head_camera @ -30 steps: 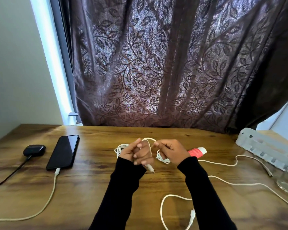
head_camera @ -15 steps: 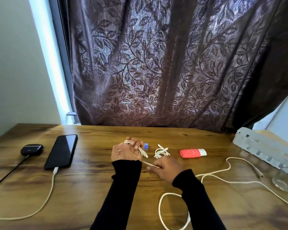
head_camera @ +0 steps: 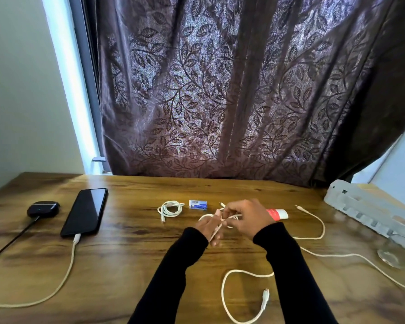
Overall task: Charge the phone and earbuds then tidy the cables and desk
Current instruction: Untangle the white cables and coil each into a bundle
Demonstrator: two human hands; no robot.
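Note:
A black phone (head_camera: 85, 211) lies at the desk's left with a cream cable (head_camera: 66, 277) plugged into its near end. Left of it sits a dark earbuds case (head_camera: 42, 208) on a black cable (head_camera: 12, 239). A coiled white cable (head_camera: 170, 209) rests at the desk's middle. My left hand (head_camera: 209, 226) and my right hand (head_camera: 247, 217) meet just right of it, both gripping a short white cable (head_camera: 229, 217) looped between the fingers. A long loose cream cable (head_camera: 318, 254) trails across the desk's right and front.
A small blue and white box (head_camera: 198, 204) lies beside the coil. A red and white tube (head_camera: 278, 214) pokes out behind my right hand. A grey slotted rack (head_camera: 369, 206) and a clear glass (head_camera: 389, 253) stand at the right. A dark leaf-patterned curtain (head_camera: 220, 90) hangs behind the wooden desk (head_camera: 126, 253).
The coil that my left hand held now lies on the desk. Both hands have shifted right and come together on a second short white cable.

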